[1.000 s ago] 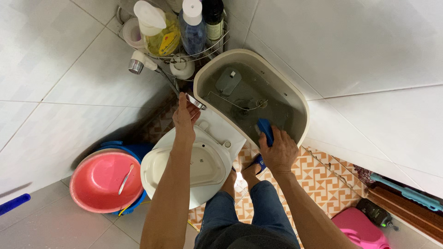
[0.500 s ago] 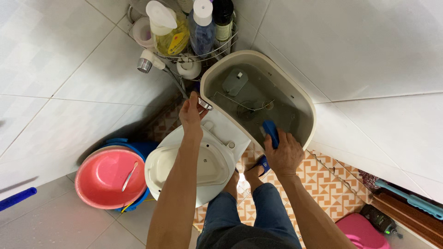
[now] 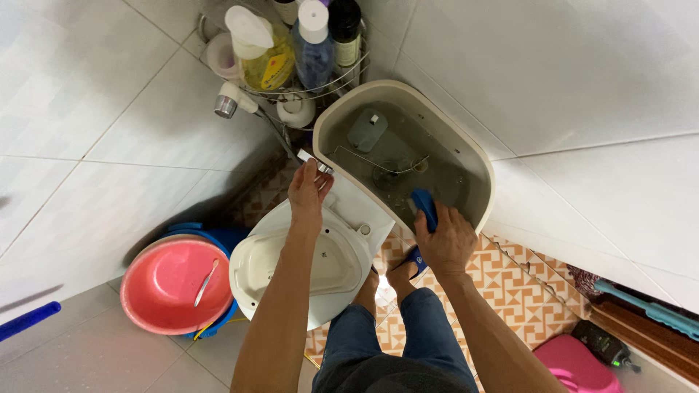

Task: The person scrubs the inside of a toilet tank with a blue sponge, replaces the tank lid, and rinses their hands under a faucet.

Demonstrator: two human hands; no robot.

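Observation:
I look down at a white toilet with its open cistern [image 3: 480, 175], lid off, dark water and inner parts showing. My left hand [image 3: 309, 191] presses on the chrome flush lever [image 3: 314, 161] at the cistern's left corner. My right hand [image 3: 445, 240] grips a blue brush [image 3: 425, 207] whose head reaches over the cistern's near rim into the tank. The toilet's closed seat lid [image 3: 302, 266] lies under my left forearm. My legs in jeans show below.
A wire corner rack [image 3: 306, 87] holds several bottles above the cistern. A pink basin [image 3: 175, 284] sits in a blue one on the floor at left. A blue handle [image 3: 29, 320] lies far left; a pink stool [image 3: 575, 367] at bottom right. White tiled walls surround.
The view has shifted slightly down and left. My left hand stays on the flush lever; my right hand with the blue brush keeps at the cistern's rim.

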